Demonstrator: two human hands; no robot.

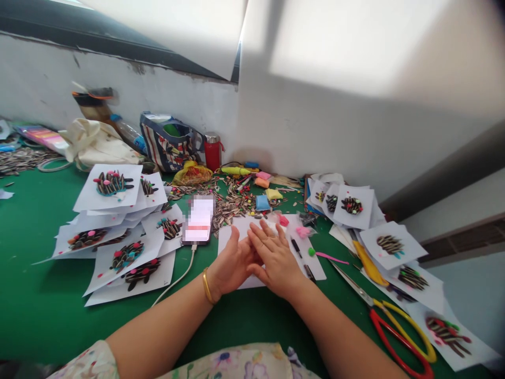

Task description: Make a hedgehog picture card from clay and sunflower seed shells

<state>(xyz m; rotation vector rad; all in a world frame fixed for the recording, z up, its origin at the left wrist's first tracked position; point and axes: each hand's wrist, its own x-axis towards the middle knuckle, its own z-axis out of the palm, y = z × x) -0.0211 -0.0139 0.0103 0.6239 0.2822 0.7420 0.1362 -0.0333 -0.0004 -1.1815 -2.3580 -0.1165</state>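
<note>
My left hand [230, 264], with a gold bangle at the wrist, is turned palm inward with its thumb stretched up. Flat across its fingers lies my right hand [279, 261], fingers straight and slightly apart. Anything between the palms is hidden. Both hands are over a white paper sheet [228, 239]. On the sheet, right of my hands, are a black pen [295, 247], a bag of pink clay [303, 231] and a green ball [311, 252] by a pink strip [333, 258]. A phone [199, 218] on a cable lies to the left.
Stacks of cards [114, 263] decorated with sunflower seeds stand left, and more cards [389, 247] right. Large scissors [369, 301] lie near my right forearm. Loose seeds [229, 205], clay packets [262, 202], a red flask [212, 152] and a striped bag [169, 142] line the wall side.
</note>
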